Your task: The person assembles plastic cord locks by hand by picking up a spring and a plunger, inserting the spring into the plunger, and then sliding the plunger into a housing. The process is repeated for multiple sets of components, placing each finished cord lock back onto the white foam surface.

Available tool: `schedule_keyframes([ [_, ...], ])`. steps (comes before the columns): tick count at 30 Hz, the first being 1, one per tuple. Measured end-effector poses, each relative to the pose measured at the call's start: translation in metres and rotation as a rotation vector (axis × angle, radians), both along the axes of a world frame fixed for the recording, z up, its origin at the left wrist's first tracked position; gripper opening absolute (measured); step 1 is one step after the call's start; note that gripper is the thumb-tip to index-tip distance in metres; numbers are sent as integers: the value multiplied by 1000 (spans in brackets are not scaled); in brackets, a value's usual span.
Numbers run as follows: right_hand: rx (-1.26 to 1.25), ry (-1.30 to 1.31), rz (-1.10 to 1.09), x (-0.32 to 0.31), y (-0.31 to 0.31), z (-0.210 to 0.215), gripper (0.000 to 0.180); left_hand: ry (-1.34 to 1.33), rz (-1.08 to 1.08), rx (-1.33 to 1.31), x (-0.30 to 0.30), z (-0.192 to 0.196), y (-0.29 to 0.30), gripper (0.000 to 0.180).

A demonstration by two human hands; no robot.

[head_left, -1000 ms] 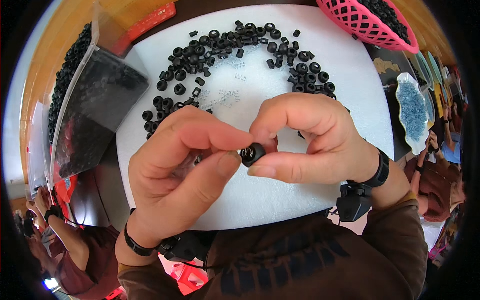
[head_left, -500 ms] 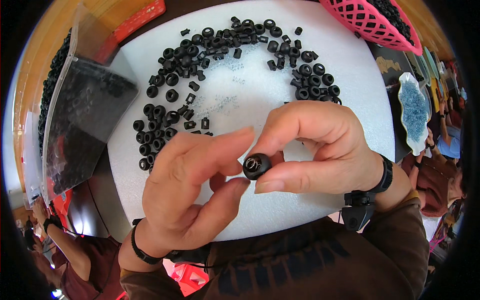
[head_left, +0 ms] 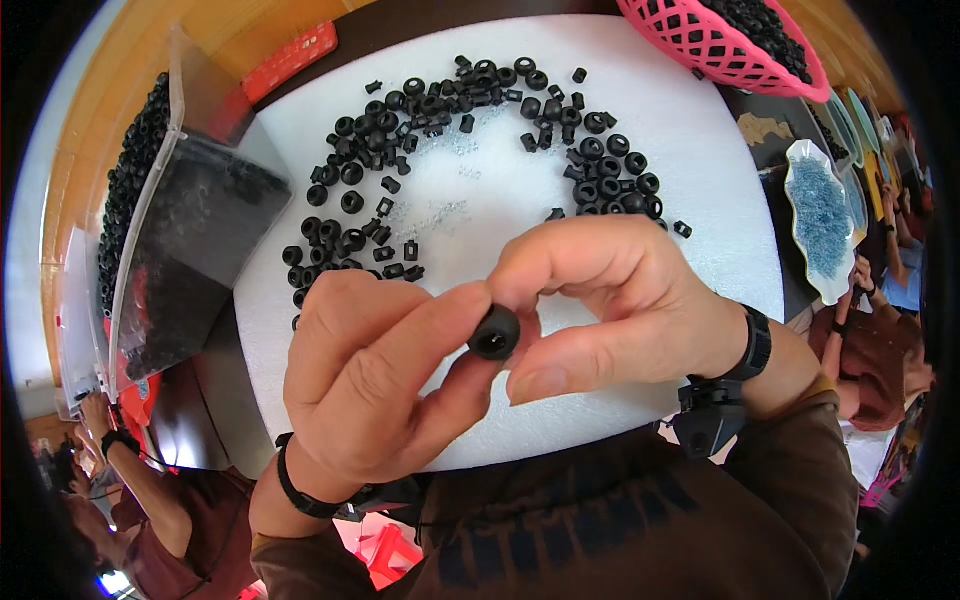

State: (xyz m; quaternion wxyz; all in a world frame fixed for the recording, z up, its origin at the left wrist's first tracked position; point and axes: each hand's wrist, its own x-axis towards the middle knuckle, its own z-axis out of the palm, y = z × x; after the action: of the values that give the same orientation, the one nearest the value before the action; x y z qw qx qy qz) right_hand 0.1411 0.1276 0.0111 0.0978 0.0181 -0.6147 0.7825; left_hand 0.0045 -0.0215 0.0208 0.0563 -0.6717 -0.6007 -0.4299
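Note:
A round black cord lock shell [head_left: 494, 333], with a hole facing up, is pinched between the thumb and index finger of my left hand [head_left: 375, 375]. Something small and shiny shows inside the hole. My right hand [head_left: 630, 310] is close against it on the right: the index fingertip touches the shell's upper side, and the thumb stands apart from it. Black cord lock shells [head_left: 610, 188] and small black plungers [head_left: 384, 206] lie in a loose arc beyond both hands. Tiny pale springs [head_left: 440, 215] are scattered inside that arc on the white foam sheet [head_left: 700, 120].
At the left stands a clear bin [head_left: 200, 240] holding many black parts. A pink lattice basket [head_left: 720, 50] of black pieces sits at the far right, above a white scalloped dish [head_left: 822, 225] of bluish springs. Other people [head_left: 160, 530] work on both sides.
The shell has passed from my right finger and thumb into my left pinch and tilted. The right thumb has come off it. The view has shifted slightly.

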Motion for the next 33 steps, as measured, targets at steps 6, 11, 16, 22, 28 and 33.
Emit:
schedule_keyframes([
  [6, 125, 161, -103, -1, -5, -5, 23, 257, -12, -33, 1, 16, 6, 38],
  [11, 209, 175, -243, -3, -14, -5, 20, 303, 30, -141, 2, 32, 2, 41],
  [16, 413, 236, -123, 4, -19, -9, 16, -111, -123, -386, -15, 58, 6, 26],
  [22, 446, 271, -74, -2, -17, -35, 18, -221, 82, -542, -28, 38, 44, 11],
  [28, 507, 369, -76, 3, -8, -37, 17, -26, -5, -538, -37, 0, 103, 9],
  [33, 470, 329, -3, 9, -8, -35, 17, 110, -15, -580, -30, -24, 125, 11],
])
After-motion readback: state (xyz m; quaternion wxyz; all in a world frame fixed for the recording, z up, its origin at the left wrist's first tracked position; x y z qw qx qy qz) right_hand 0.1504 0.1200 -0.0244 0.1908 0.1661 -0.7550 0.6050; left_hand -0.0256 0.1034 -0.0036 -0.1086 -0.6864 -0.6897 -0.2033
